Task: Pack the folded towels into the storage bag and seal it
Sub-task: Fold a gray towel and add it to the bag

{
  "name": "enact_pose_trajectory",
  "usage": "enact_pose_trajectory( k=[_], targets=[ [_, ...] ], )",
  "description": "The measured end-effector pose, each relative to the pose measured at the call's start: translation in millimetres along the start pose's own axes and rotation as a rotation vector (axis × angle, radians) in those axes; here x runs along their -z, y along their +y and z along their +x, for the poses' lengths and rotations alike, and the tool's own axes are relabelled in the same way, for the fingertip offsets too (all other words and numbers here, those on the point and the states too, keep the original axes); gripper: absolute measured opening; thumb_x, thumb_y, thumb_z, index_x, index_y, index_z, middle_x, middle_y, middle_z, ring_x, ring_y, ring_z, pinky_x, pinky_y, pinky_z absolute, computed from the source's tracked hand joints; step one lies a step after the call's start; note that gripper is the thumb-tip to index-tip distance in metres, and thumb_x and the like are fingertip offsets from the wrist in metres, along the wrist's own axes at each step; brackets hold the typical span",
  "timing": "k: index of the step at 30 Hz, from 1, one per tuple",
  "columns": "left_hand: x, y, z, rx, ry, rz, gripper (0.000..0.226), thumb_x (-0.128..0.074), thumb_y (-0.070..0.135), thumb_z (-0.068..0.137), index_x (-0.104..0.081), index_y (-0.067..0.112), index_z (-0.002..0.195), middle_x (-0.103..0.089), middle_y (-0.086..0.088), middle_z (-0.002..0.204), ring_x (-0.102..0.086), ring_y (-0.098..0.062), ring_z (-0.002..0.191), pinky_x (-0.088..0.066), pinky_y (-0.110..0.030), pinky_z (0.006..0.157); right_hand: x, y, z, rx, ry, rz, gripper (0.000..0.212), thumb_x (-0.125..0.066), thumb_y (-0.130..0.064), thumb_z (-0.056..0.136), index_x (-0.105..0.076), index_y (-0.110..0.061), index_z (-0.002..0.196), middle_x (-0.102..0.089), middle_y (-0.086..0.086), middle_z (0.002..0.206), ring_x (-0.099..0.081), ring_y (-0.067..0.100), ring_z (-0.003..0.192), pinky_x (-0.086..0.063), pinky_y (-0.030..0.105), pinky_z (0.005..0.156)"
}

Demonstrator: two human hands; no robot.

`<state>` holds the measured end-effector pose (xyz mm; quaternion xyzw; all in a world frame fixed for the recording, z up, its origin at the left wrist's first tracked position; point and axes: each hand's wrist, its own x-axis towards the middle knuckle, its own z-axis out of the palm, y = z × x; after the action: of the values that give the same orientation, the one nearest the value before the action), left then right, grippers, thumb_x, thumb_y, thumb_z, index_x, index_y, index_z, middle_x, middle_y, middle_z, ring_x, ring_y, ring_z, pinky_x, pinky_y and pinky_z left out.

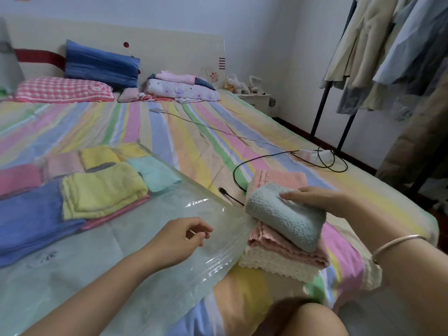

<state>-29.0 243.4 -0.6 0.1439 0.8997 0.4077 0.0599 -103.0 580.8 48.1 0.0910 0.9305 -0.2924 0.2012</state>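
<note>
Right hand (pixel 312 196) is on the pale blue fleece towel (pixel 286 218), fingers laid flat across its top edge and thumb tucked under, so the grip is closed on that towel. The towel sits tilted on top of a small stack at about four o'clock in the view: a pink towel (pixel 288 248) under it, a cream waffle towel (pixel 274 265) at the bottom, and another peach-pink towel (pixel 281 178) just behind. A silver bangle (pixel 397 243) rides the right wrist.

Left hand (pixel 179 238) hangs over the clear storage bag (pixel 121 263), fingers loosely curled, thumb and forefinger near each other but nothing between them; grip empty and slack. Whether it touches the plastic, I cannot tell.

The bag lies flat on the striped bed (pixel 206 132), its open mouth with the zip strip (pixel 218 265) running toward the towel stack and touching it. Inside already, out at nine to ten o'clock: a blue towel (pixel 31 219), a yellow towel (pixel 101 190) on it, a mint towel (pixel 157 173) beside that, a pink one (pixel 19 178) and a second yellow one (pixel 99 156) further in.

A black cable (pixel 242 166) loops on the sheet just behind the stack, its plug end near the bag's edge.
</note>
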Motion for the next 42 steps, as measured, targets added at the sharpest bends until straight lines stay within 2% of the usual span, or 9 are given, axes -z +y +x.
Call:
enact_pose_trajectory(
  k=[3, 8, 13, 18, 22, 28, 34, 39, 42],
  targets=[
    [7, -7, -9, 0.016, -0.002, 0.029, 0.022, -0.054, 0.012, 0.094, -0.068, 0.026, 0.101, -0.073, 0.011, 0.094, -0.068, -0.002, 0.082, -0.045, -0.006, 0.067, 3, -4, 1, -0.068, -0.052, -0.052, 0.106, -0.074, -0.079, 0.037, -0.051, -0.014, 0.118, -0.06, 0.0, 0.118, -0.061, 0.022, 0.107, -0.048, 0.04, 0.1],
    [13, -18, -32, -0.011, 0.076, 0.22, 0.007, -0.066, 0.037, 0.083, -0.06, 0.037, 0.086, -0.066, 0.018, 0.087, -0.062, -0.001, 0.077, -0.048, -0.018, 0.069, 2, -22, -10, -0.112, -0.003, -0.115, 0.082, -0.083, -0.055, 0.058, -0.054, -0.009, 0.119, -0.062, 0.006, 0.111, -0.063, 0.024, 0.099, -0.053, 0.039, 0.09],
    [5, -21, -63, 0.017, 0.044, 0.481, 0.066, -0.052, 0.084, 0.054, -0.044, 0.041, 0.103, -0.044, 0.026, 0.108, -0.048, 0.005, 0.099, -0.042, -0.019, 0.081, -9, -63, -43, 0.114, 0.026, 0.248, 0.052, -0.085, -0.034, 0.066, -0.062, -0.015, 0.109, -0.07, 0.009, 0.105, -0.069, 0.026, 0.094, -0.057, 0.043, 0.085],
    [-3, -37, -82, -0.079, -0.019, 0.62, 0.104, -0.053, 0.072, 0.055, -0.021, 0.033, 0.146, -0.021, 0.007, 0.15, -0.021, -0.012, 0.142, -0.026, -0.024, 0.112, -40, -109, -83, 0.285, -0.174, 0.773, 0.055, -0.079, -0.036, 0.064, -0.064, -0.01, 0.11, -0.074, 0.009, 0.097, -0.073, 0.025, 0.084, -0.059, 0.035, 0.066],
    [-4, -45, -103, -0.12, 0.118, 0.646, 0.091, -0.051, 0.054, 0.058, -0.035, 0.025, 0.143, -0.042, -0.002, 0.142, -0.045, -0.024, 0.132, -0.039, -0.032, 0.103, -102, -124, -69, 0.218, -0.299, 0.964, 0.06, -0.077, -0.043, 0.065, -0.064, -0.01, 0.114, -0.072, 0.012, 0.106, -0.07, 0.027, 0.092, -0.058, 0.039, 0.078],
    [-5, -65, -156, 0.048, 0.142, 0.817, 0.093, -0.054, 0.059, 0.044, -0.057, 0.01, 0.123, -0.065, -0.014, 0.118, -0.067, -0.034, 0.104, -0.058, -0.05, 0.076, -201, -104, -23, 0.196, 0.192, 0.028, 0.049, -0.072, -0.055, 0.074, -0.06, -0.013, 0.095, -0.064, 0.006, 0.094, -0.061, 0.025, 0.088, -0.041, 0.026, 0.068],
    [18, -76, -185, 0.056, 0.166, 0.669, 0.076, -0.045, 0.034, 0.056, -0.05, 0.026, 0.131, -0.045, 0.002, 0.13, -0.049, -0.019, 0.12, -0.045, -0.033, 0.096, -208, -122, -33, 0.297, 0.2, -0.271, 0.053, -0.063, -0.053, 0.08, -0.048, -0.014, 0.111, -0.061, 0.008, 0.105, -0.058, 0.029, 0.095, -0.043, 0.031, 0.07],
    [37, -75, -190, 0.067, 0.132, 0.527, 0.035, -0.045, 0.045, 0.074, -0.063, 0.041, 0.103, -0.056, 0.019, 0.102, -0.055, -0.003, 0.094, -0.046, -0.025, 0.083, -214, -127, -90, 0.448, -0.081, 0.358, 0.031, -0.068, -0.015, 0.085, -0.054, -0.02, 0.112, -0.065, 0.005, 0.109, -0.063, 0.022, 0.099, -0.052, 0.037, 0.088],
    [47, -80, -190, 0.127, 0.203, 0.411, 0.024, -0.057, 0.051, 0.086, -0.074, 0.035, 0.094, -0.07, 0.014, 0.089, -0.063, -0.001, 0.075, -0.05, -0.023, 0.072, -210, -124, -134, 0.433, -0.348, 0.812, 0.021, -0.061, -0.003, 0.087, -0.058, -0.013, 0.105, -0.071, 0.008, 0.085, -0.069, 0.021, 0.074, -0.057, 0.033, 0.064]
  ],
)
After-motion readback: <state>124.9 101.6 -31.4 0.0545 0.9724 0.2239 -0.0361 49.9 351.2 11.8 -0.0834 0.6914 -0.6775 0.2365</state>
